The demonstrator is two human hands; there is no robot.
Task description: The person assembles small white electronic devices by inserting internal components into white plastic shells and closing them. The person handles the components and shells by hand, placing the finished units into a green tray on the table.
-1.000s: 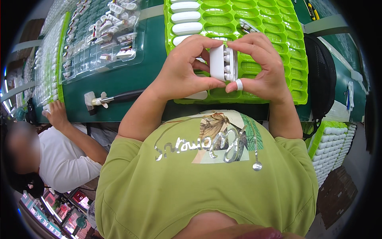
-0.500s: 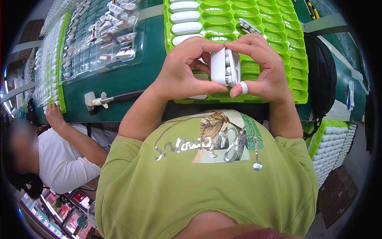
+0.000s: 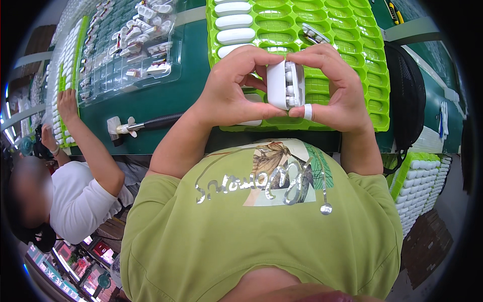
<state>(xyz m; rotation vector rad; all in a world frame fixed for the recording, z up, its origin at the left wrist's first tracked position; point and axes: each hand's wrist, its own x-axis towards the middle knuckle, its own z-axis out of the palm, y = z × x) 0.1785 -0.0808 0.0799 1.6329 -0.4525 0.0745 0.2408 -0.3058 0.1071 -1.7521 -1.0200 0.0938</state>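
A: Where's the part?
B: White shell (image 3: pixel 275 86) and insert (image 3: pixel 300 88), held between both hands over the near part of the green tray (image 3: pixel 376 93). Insert is at the shell's right side, small white pieces (image 3: pixel 290 91) showing along the joint. Can't tell how deep it's seated, poor angle.
A: Hands?
B: Left hand (image 3: pixel 239 85) grasps the shell, fingers at far end, thumb at near end. Right hand (image 3: pixel 336 90) grasps the insert likewise, white band (image 3: pixel 308 111) round its thumb.
A: Tray?
B: White cases (image 3: pixel 236 35) down the left column. One loose part (image 3: pixel 315 33) lies slanted beyond the right hand.
A: Rest of the desk (image 3: pixel 193 45)?
B: Left: hammer (image 3: pixel 153 122), handle toward the left forearm; beyond it a clear plastic tray (image 3: pixel 108 75) with small parts (image 3: pixel 135 38) heaped in it. Right: black bag (image 3: pixel 405 95) beside the green tray.
A: Anyone near?
B: Co-worker (image 3: pixel 80 204) in white, far left, one hand (image 3: pixel 67 104) by a row of white pieces (image 3: pixel 56 127).
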